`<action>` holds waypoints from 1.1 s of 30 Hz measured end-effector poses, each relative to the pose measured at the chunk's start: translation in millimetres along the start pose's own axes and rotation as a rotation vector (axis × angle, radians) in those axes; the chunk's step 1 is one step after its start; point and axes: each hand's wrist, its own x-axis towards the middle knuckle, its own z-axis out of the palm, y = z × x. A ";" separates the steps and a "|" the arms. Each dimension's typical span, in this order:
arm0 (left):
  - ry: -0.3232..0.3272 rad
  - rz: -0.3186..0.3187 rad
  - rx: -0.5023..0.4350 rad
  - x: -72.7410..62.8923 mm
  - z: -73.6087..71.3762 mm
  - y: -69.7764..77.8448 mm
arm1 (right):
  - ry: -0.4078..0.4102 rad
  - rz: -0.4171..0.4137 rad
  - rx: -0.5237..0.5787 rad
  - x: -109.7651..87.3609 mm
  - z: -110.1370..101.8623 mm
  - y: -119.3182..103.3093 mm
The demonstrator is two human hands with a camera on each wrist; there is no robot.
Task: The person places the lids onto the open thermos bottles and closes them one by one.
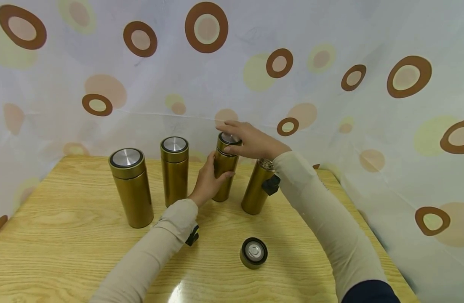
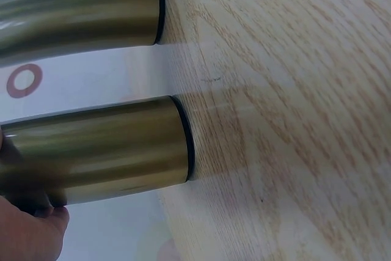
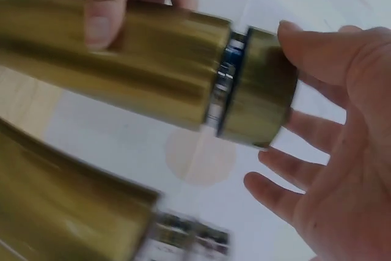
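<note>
My left hand (image 1: 207, 182) grips the body of a gold thermos flask (image 1: 221, 185) that stands upright at the back of the table. In the right wrist view its thumb lies across the flask's side. My right hand (image 1: 252, 141) is at the top of the same flask, thumb and fingertips around the rim of its gold lid (image 3: 259, 90). A gap shows between lid and body, with part of the shiny neck visible in it. Just to the right stands an uncapped gold flask (image 1: 254, 191), its bare threaded neck (image 3: 180, 236) partly behind my right forearm.
Two capped gold flasks stand to the left, one nearer (image 1: 135, 198) and one farther back (image 1: 175, 176). A loose lid (image 1: 253, 252) lies underside up on the wooden table (image 1: 65, 252) near the front. A patterned sheet (image 1: 179, 71) hangs behind the table.
</note>
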 end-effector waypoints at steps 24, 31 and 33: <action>-0.003 0.007 0.010 -1.0 0.0 0.2 | -0.192 0.094 -0.095 9.8 -23.8 -14.0; 0.007 0.017 0.017 -0.4 0.4 -0.2 | -0.213 0.128 -0.163 12.5 -26.5 -23.7; 0.008 0.017 0.012 -0.7 0.6 -0.3 | -0.219 0.146 -0.177 13.2 -26.5 -25.2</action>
